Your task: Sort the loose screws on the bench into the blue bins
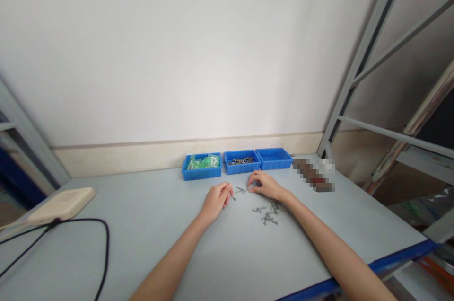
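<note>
Your left hand point(215, 202) pinches a light, stiff screw point(233, 196) by its shank; your right hand's grip point(266, 186), half-closed beside loose screws point(267, 212), holds nothing you can make out

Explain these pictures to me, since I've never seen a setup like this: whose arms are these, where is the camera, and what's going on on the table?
No machine here: these are a person's own bare arms, filmed by one camera worn on their head, looking forward and down. On the pale grey workbench lie loose grey screws. Beyond them stand three blue plastic trays: one holds green packets, the middle tray holds metal fasteners, and the third tray sits to its right. The left hand seems to pinch a small screw; the right hand rests beside the loose screws.
</note>
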A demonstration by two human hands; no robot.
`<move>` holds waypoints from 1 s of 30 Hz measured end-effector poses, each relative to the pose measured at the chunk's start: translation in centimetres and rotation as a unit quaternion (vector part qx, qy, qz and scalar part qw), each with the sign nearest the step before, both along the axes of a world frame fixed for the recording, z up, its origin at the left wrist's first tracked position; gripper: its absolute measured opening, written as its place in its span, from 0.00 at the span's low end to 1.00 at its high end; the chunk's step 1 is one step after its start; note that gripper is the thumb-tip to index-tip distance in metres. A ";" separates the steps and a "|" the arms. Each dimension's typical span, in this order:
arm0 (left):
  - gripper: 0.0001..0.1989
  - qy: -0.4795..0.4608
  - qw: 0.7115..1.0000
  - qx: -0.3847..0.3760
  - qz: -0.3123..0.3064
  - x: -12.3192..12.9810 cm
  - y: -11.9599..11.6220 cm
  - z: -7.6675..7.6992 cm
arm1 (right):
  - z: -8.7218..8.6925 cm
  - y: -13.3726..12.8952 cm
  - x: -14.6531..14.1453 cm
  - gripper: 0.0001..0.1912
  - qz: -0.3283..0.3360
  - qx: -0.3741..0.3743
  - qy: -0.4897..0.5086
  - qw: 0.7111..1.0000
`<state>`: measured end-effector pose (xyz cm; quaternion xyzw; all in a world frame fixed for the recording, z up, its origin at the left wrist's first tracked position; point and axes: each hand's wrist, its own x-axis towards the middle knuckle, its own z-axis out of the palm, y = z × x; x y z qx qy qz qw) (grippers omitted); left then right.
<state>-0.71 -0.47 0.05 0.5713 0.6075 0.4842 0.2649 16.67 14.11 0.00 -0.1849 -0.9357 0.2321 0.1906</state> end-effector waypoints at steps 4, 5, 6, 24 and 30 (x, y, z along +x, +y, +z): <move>0.21 0.014 1.000 -0.007 -0.006 0.2 -0.1 0.2 | 0.1 -0.4 0.2 0.06 0.016 -0.005 0.011 1.000; 0.21 0.019 1.000 -0.007 -0.007 0.2 -0.1 0.1 | 0.2 -0.5 0.2 0.05 0.015 -0.007 0.009 1.000; 0.21 0.027 1.000 -0.007 -0.007 0.1 -0.1 0.1 | 0.2 -0.5 0.2 0.04 0.013 -0.009 0.006 1.000; 0.16 0.015 0.999 0.003 -0.034 0.9 -0.3 0.1 | 2.0 -3.9 -0.8 0.08 0.028 -0.140 0.097 0.985; 0.18 -0.014 0.999 0.008 -0.039 1.1 -0.3 0.3 | 1.6 -3.9 -0.8 0.11 0.061 -0.167 0.080 0.981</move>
